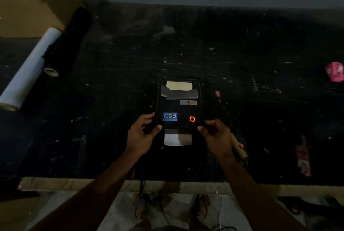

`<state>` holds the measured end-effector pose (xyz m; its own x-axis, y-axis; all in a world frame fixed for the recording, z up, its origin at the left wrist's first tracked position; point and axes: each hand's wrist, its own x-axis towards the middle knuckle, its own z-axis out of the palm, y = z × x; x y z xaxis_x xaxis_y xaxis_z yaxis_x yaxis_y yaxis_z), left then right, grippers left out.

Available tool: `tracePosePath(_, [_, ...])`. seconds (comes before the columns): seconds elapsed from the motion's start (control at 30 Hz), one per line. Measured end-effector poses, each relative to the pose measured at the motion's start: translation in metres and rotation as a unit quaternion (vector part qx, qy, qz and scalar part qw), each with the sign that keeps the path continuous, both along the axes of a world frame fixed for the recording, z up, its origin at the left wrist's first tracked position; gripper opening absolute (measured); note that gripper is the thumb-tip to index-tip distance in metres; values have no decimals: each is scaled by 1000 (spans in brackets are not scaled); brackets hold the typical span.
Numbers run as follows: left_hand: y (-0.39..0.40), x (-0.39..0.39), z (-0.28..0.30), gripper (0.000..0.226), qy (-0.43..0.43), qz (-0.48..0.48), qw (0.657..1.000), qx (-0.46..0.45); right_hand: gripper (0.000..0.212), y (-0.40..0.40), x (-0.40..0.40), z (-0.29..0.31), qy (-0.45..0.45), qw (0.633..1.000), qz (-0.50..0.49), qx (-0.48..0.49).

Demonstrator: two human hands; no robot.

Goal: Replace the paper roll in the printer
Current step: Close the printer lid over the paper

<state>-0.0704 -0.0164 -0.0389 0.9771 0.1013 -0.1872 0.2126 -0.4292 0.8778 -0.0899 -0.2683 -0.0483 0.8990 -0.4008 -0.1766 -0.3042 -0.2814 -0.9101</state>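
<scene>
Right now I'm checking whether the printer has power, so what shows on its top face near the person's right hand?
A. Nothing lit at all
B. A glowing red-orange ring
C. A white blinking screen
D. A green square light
B: a red-orange ring glows on the printer top, just ahead of the right hand, while the left hand grips the opposite near corner beside a blue label.
</scene>
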Motion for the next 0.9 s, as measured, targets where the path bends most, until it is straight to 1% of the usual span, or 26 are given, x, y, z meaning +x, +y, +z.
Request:
tracePosePath(0.2, [0,2,-3,49,-14,0,1000,-1,24,-3,1,-3,-4,1000,1,-9])
tracePosePath(0.37, [-1,-1,-6,49,-23,9,1000,-7,26,-4,1,-2,7,1000,8,-17])
tracePosePath(0.47, [-2,-1,-8,49,-26,14,1000,-7,29,-4,1,-1,17,1000,8,-4])
tracePosePath(0.57, [-1,-2,-10,49,-20,16,999,-20,28,-3,0,0,9,1000,10,-6])
tracePosePath(0.63, [-1,-2,-12,50,-27,12,999,-20,33,-3,-2,2,-2,1000,17,-4])
tracePosePath(0.73, [-2,-3,-12,53,-36,5,999,-10,48,-3,-4,5,-24,998,50,-3])
tracePosePath(0.83, [-2,-6,-10,62,-37,-8,999,-2,53,-3,-6,8,-36,997,66,-24])
tracePosePath(0.9, [-3,-7,-8,62,-40,-18,999,0,54,-2,-7,9,-42,997,62,-25])
